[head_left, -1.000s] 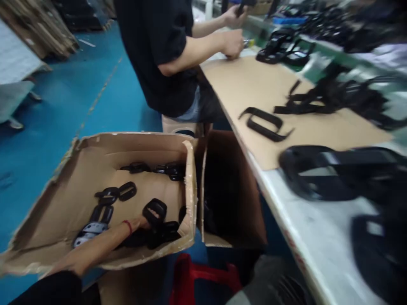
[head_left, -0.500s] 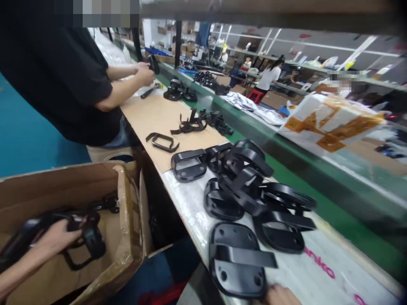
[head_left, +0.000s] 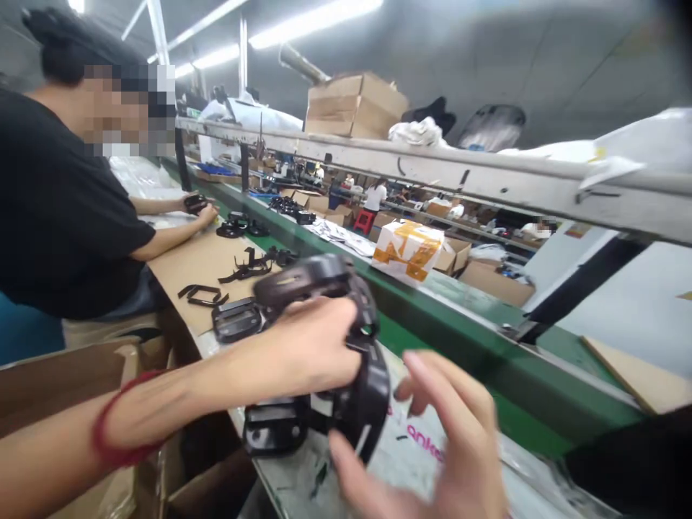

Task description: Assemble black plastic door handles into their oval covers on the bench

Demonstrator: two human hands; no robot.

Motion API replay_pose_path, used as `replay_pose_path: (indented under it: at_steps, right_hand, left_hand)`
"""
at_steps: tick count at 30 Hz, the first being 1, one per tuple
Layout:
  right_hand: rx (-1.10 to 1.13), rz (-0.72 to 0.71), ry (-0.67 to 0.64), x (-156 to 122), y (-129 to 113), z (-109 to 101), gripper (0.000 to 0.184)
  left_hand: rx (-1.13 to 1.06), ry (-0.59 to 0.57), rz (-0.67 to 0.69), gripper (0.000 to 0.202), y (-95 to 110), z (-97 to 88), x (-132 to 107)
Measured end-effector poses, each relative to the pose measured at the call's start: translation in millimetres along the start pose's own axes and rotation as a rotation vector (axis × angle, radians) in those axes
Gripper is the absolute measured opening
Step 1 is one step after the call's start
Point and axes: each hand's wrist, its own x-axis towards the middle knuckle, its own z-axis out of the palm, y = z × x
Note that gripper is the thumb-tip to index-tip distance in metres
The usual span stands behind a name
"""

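My left hand [head_left: 313, 342] is closed around a bunch of glossy black plastic frame parts [head_left: 370, 393], holding them above the bench. Blur and overlap hide how many there are. To their right, my right hand [head_left: 459, 432] has its fingers and thumb spread. Its thumb comes close to the lower end of the held parts; whether it touches I cannot tell. Beneath my left forearm lies a black plastic base with a band across it [head_left: 275, 429]. Another such base [head_left: 236, 319] rests farther back, partly behind the held bunch.
A co-worker in a dark shirt [head_left: 59, 209] sits at the left, handling a black part [head_left: 195, 203]. Black brackets [head_left: 204, 294] lie on the brown board [head_left: 178, 263]. An open cardboard box [head_left: 70, 367] stands lower left. The green conveyor [head_left: 411, 331] runs beyond the bench, below a shelf rail [head_left: 367, 151].
My left hand has come up out of the cardboard box and over the bench with the black parts. My right hand has risen into view, opened. The camera view has tilted up.
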Motion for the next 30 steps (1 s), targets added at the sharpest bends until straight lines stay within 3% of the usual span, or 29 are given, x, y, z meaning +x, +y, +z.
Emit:
replay_pose_path:
  at_steps: [3,5,8,10,13,15,17,20,24,27,30]
  right_hand:
    - [-0.148,0.071,-0.153,0,35,-4,0.054]
    - [-0.143,0.165,-0.275,-20,64,0,0.045]
    - [0.093,0.34,-0.323,-63,104,7,0.04]
    - [0.265,0.508,-0.276,-87,124,11,0.036]
    - [0.528,0.889,-0.171,-106,146,19,0.039]
    - [0.608,0.991,-0.191,-109,157,25,0.048]
    - [0.506,0.884,-0.285,-109,166,32,0.05]
    - [0.281,0.681,-0.426,-108,177,38,0.044]
    - [0.193,0.599,-0.511,-103,189,42,0.031]
    - [0.148,0.552,-0.532,-98,195,47,0.031]
    - [0.143,0.52,-0.56,-95,197,51,0.03]
  left_hand:
    - [0.103,-0.031,0.151,0.017,45,8.5,42]
    - [0.054,-0.18,0.196,0.019,57,15.6,62]
    - [-0.176,-0.374,0.144,0.015,53,29.9,79]
    - [-0.252,-0.408,0.049,0.013,46,38.8,82]
    - [-0.335,-0.448,-0.005,0.012,41,45.1,82]
    - [-0.394,-0.49,-0.001,0.01,41,45.1,79]
    - [-0.363,-0.544,-0.02,0.01,42,44.4,75]
    - [-0.113,-0.566,-0.037,0.011,39,46.6,69]
    - [0.201,-0.558,0.093,0.017,29,58.0,63]
    - [0.169,-0.575,0.127,0.022,22,63.5,60]
    - [0.104,-0.506,0.164,0.015,20,56.2,60]
